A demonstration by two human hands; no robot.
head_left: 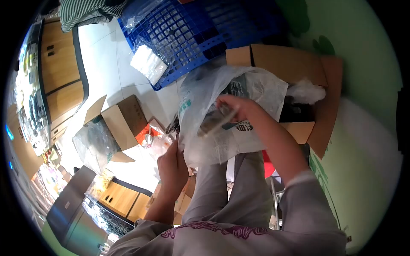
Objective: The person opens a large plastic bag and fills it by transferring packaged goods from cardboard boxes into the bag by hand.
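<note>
A large translucent white plastic bag [213,149] with printed characters spreads open in front of my legs. My left hand [173,168] is closed at the bag's left edge, pinching it. Just above those fingertips shows a bundle of thin dark pieces [173,125], too unclear to name. Over the bag's opening, my right hand [237,106] is closed on a long, brownish packet [213,121], blurred by motion. Inside the bag, beyond my right hand, lies a dark grey item with pale line markings [236,86]. Some of the bag's contents are hidden by its folds.
An open cardboard box [282,64] stands behind the bag at the right. Blue plastic pallets [183,38] lie at the back, with a white packet [148,64] on the edge. Another open box [124,121] sits left. Wooden cabinets [62,64] line the left side.
</note>
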